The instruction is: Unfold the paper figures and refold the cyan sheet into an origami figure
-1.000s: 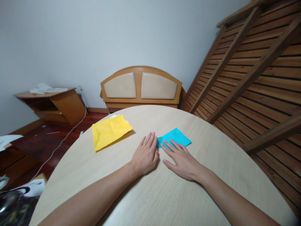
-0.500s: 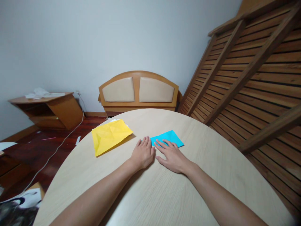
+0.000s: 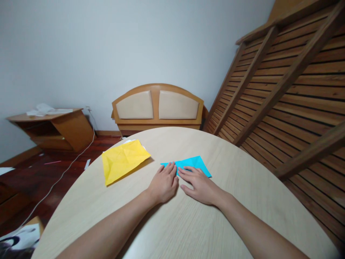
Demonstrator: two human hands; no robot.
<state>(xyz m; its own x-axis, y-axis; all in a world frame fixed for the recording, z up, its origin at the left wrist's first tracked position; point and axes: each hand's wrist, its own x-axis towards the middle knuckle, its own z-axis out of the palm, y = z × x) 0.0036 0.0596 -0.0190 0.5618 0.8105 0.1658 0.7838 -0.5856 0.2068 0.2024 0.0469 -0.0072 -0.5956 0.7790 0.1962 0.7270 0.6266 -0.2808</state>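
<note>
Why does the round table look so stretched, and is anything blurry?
Head view: wide lens bends the table edge and slats; soft even light, faint shadow under the yellow paper; hands and blue paper sharp.

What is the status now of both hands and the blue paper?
Left hand and right hand flat, fingertips on blue paper. Paper lies on table. Yellow paper apart, left.

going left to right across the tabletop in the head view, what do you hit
yellow paper → left hand → right hand. The blue paper lies under both hands' fingertips, so its place in the order is unclear. All lie on the round table.
</note>
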